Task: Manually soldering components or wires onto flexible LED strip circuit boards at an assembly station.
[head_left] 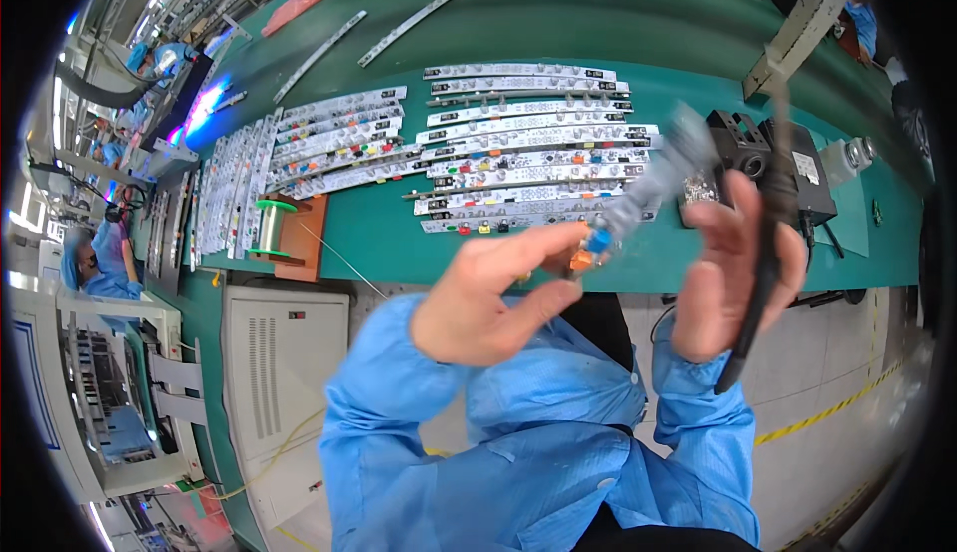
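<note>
My left hand (498, 293) pinches one end of a narrow circuit board strip (643, 188) between thumb and fingers. The strip is tilted up and away to the right, smeared by motion, with blue and orange parts near the grip. My right hand (733, 268) is closed around the dark handle of a soldering iron (766, 263), which stands steeply up and is also blurred. Its tip cannot be made out. Beyond both hands, rows of white circuit board strips (538, 138) lie on the green table mat (384, 243), many bearing small coloured parts.
A spool of solder wire (270, 228) sits at a brown block (304, 238), left of the strips. On the right are a black soldering station (802, 173), small clear jars (855, 151) and a metal post (797, 29). Another person (100, 263) is at the far left.
</note>
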`<state>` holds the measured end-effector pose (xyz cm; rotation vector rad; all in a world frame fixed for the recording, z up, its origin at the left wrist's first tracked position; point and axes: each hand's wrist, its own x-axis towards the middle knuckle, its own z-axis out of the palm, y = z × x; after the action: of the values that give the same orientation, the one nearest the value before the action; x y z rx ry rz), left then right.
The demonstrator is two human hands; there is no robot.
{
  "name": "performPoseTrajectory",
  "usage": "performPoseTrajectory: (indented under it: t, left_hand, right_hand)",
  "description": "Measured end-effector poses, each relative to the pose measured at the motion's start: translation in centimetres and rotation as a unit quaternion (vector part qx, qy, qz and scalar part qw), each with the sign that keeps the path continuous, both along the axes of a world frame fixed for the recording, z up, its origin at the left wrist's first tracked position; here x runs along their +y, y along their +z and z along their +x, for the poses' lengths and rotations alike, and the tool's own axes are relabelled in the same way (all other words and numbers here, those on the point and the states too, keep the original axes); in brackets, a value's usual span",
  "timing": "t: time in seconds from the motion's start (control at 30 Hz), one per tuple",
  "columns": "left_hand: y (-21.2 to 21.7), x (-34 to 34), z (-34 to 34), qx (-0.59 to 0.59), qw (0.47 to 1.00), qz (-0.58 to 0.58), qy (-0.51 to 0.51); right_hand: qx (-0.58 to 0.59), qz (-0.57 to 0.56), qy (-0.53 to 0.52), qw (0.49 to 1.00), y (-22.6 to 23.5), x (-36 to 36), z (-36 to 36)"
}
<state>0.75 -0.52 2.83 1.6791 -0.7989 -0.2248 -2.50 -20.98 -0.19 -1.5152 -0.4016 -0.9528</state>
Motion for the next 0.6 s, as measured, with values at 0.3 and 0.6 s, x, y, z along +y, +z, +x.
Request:
performPoseTrajectory:
  t: [0.3, 0.6]
  left_hand:
    - [-7.3, -2.0, 2.8, -0.296, 0.906, 0.299, 0.047]
    - [-7.6, -2.2, -1.3, -0.330, 0.917, 0.219, 0.036]
  right_hand:
    - [0.142, -0.223, -0.113, 0.958, -8.0, -4.0, -0.4]
    - [0.135, -0.324, -0.187, 0.918, -8.9, -4.0, 0.1]
